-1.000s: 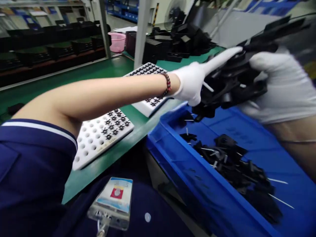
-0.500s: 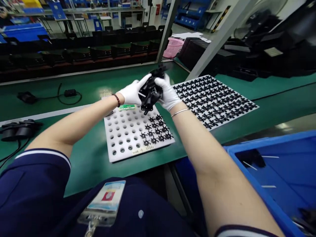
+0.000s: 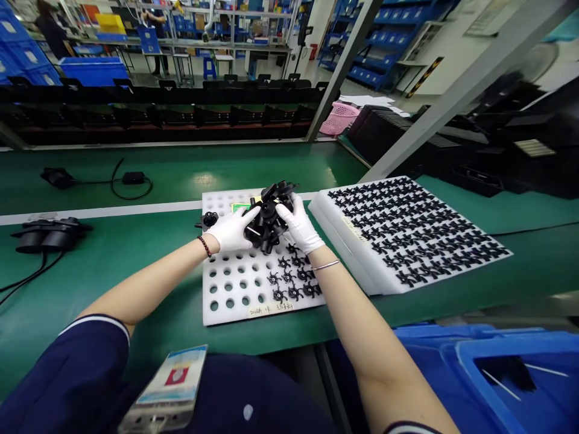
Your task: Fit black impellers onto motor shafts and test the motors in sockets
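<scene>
Both my hands wear white gloves and are closed round a bunch of black plastic parts (image 3: 270,217). My left hand (image 3: 233,232) grips the bunch from the left, with the thumb along its upper side. From the right, my right hand (image 3: 299,224) clasps it with fingers partly hidden behind. Beneath them lies a white foam tray (image 3: 235,274) with rows of round holes. Small black fan wheels (image 3: 294,293) sit in its right-hand holes. A black round part (image 3: 209,220) rests by my left wrist at the tray's left edge. A green label is partly covered by the bunch.
At right stands a thick white foam block (image 3: 348,241) topped with rows of black fan wheels (image 3: 416,229). Black cabled devices (image 3: 52,235) lie on the green bench at left. A blue bin (image 3: 470,355) is at lower right. A slanted metal post (image 3: 434,102) rises behind the foam block.
My hands have come down with the black parts, closer over the foam tray. The head view has shifted, showing more of the room behind and the side of the right foam block.
</scene>
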`<move>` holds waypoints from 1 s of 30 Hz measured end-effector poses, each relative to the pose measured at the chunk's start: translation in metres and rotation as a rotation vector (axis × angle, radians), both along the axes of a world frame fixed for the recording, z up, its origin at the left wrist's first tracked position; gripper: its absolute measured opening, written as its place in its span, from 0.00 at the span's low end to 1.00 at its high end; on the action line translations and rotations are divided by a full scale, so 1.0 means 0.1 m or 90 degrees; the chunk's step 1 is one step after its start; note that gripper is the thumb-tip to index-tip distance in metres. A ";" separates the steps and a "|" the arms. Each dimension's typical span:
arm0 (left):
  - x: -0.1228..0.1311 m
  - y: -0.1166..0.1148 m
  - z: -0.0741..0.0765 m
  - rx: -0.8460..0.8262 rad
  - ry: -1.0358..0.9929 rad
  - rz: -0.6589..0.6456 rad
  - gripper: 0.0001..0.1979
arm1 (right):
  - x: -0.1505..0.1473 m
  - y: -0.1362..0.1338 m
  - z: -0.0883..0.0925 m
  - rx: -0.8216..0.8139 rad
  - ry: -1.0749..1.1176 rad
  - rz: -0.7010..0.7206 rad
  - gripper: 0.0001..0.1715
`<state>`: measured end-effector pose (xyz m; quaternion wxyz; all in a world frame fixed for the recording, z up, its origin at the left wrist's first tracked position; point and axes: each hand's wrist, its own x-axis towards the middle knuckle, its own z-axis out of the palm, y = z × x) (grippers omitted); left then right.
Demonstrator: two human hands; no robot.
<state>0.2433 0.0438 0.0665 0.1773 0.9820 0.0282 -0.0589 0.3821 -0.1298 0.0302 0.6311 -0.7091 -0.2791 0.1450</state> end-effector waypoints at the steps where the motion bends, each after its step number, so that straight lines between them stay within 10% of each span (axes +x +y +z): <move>1: -0.05 -0.01 0.00 0.010 -0.003 0.002 0.52 | 0.03 -0.03 -0.03 -0.010 -0.013 -0.010 0.47; 13: -0.40 -0.17 -0.22 0.095 -0.010 0.076 0.43 | 0.29 -0.23 -0.08 -0.355 -0.083 -0.140 0.23; 19: -0.71 -0.38 -0.22 0.115 -0.102 0.064 0.35 | 0.29 -0.29 0.08 -0.457 -0.092 -0.132 0.31; 26: -0.72 -0.58 -0.26 0.072 -0.201 0.052 0.23 | -0.65 -0.61 0.32 -0.449 -0.195 -0.179 0.23; 30: -0.77 -0.69 -0.39 0.066 -0.289 0.041 0.17 | -1.07 -0.62 0.14 -0.473 -0.200 -0.126 0.37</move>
